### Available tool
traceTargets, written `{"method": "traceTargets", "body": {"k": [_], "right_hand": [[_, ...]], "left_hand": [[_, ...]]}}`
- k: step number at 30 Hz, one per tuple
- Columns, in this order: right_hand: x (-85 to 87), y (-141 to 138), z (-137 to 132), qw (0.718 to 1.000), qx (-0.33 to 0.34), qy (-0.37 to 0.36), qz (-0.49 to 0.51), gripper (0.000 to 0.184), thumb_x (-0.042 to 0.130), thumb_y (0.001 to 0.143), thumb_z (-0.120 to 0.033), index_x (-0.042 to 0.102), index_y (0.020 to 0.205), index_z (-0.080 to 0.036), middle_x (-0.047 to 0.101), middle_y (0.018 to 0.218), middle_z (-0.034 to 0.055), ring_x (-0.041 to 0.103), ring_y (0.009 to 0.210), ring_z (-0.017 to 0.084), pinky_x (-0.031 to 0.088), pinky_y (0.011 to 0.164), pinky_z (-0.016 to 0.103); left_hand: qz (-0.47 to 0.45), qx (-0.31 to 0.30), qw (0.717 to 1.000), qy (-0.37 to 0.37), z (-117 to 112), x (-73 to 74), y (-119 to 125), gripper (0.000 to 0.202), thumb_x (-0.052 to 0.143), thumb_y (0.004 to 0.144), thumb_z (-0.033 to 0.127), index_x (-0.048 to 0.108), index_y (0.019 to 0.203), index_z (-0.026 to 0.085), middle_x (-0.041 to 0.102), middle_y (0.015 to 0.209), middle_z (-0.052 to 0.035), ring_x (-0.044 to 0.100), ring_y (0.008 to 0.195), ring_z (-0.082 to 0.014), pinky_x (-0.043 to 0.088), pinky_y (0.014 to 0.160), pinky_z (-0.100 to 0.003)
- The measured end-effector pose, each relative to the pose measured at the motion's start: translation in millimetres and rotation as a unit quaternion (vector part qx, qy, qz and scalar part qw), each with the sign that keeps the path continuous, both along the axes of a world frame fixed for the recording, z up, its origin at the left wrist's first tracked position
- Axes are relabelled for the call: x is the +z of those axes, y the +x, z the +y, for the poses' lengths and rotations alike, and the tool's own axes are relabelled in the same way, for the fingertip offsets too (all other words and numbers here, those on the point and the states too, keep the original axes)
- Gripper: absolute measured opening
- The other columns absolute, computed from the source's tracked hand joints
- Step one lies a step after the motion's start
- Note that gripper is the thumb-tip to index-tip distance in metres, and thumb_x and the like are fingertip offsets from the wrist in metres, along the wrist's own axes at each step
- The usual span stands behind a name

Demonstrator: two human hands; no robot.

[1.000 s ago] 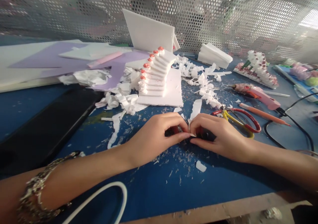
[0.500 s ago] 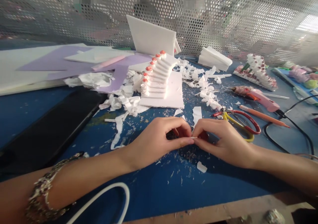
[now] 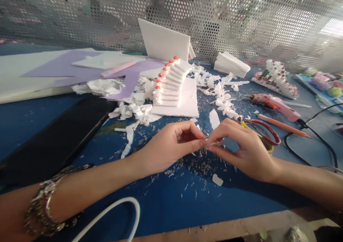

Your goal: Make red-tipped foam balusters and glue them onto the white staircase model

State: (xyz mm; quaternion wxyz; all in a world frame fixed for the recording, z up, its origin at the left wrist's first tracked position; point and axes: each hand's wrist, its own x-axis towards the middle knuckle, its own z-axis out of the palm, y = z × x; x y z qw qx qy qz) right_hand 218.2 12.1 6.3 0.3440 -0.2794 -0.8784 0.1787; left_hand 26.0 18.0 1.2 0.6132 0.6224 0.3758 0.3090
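My left hand (image 3: 171, 145) and my right hand (image 3: 241, 147) meet fingertip to fingertip just above the blue table top (image 3: 174, 202). Both pinch one tiny white scrap (image 3: 210, 144) between thumb and forefinger. The scrap is too small to name further. Behind the hands stands a white foam staircase model (image 3: 174, 88) with small red-topped knobs along its left edge. Red and yellow scissors (image 3: 264, 133) lie just right of my right hand. A metal bracelet (image 3: 48, 206) is on my left wrist.
White foam shavings and paper scraps (image 3: 222, 99) litter the table. A pink glue gun (image 3: 278, 106) and an orange pencil (image 3: 284, 126) lie at the right, a black cable (image 3: 311, 142) beside them. Purple and white sheets (image 3: 61, 67) lie back left, a black slab (image 3: 53, 142) left, a perforated metal screen (image 3: 241, 16) behind.
Both hands have lifted slightly off the table and tightened into a fingertip pinch on the white scrap. The dark and red bits seen under them earlier no longer show.
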Motion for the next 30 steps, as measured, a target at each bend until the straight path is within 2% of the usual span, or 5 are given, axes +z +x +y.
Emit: {"method": "traceTargets", "body": {"k": [6,14,17,21,30], "right_hand": [[0.9,0.1,-1.0,1.000,0.017,0.014,0.015,0.009,0.056,0.079,-0.010,0.055,0.086,-0.014,0.058,0.080,-0.0004,0.051,0.077,0.005,0.042,0.072,0.017],[-2.9,0.6,-5.6,0.998,0.008,-0.059,0.025,0.020,0.053,0.081,-0.013,0.048,0.100,-0.019,0.059,0.086,-0.0012,0.055,0.072,0.004,0.044,0.057,0.011],[-1.6,0.2,-6.2,0.999,-0.004,-0.044,0.017,0.019,0.054,0.081,-0.013,0.048,0.098,-0.020,0.059,0.081,-0.0017,0.055,0.068,0.004,0.043,0.052,0.011],[1.4,-1.0,-4.2,0.999,0.028,0.010,0.023,0.018,0.057,0.078,-0.008,0.051,0.092,-0.018,0.061,0.079,-0.0019,0.055,0.069,0.004,0.045,0.060,0.013],[6.4,1.2,-1.9,0.995,0.091,0.028,0.013,0.021,0.057,0.077,-0.004,0.059,0.096,-0.014,0.062,0.083,0.0021,0.056,0.077,0.005,0.048,0.070,0.016]], "left_hand": [[-0.033,-0.025,0.999,-0.022,-3.3,1.6,0.7,0.013,0.063,0.075,0.026,0.056,0.072,0.015,0.055,0.073,0.0036,0.049,0.067,-0.0059,0.038,0.062,-0.016],[-0.080,-0.039,0.995,-0.040,-7.6,2.8,1.4,0.009,0.061,0.077,0.023,0.055,0.078,0.016,0.057,0.069,0.0062,0.051,0.067,-0.0031,0.038,0.061,-0.012],[-0.080,-0.033,0.994,-0.061,-8.0,2.5,0.4,0.009,0.062,0.076,0.021,0.056,0.081,0.017,0.058,0.073,0.0059,0.054,0.070,-0.0038,0.041,0.065,-0.012],[-0.074,-0.029,0.994,-0.074,-7.6,2.9,-0.7,0.007,0.063,0.074,0.021,0.061,0.079,0.016,0.061,0.070,0.0047,0.055,0.066,-0.0042,0.041,0.061,-0.012],[-0.060,-0.015,0.996,-0.060,-4.2,6.3,1.2,0.005,0.063,0.073,0.020,0.062,0.071,0.016,0.059,0.062,0.0054,0.052,0.060,-0.0040,0.039,0.058,-0.012]]}}
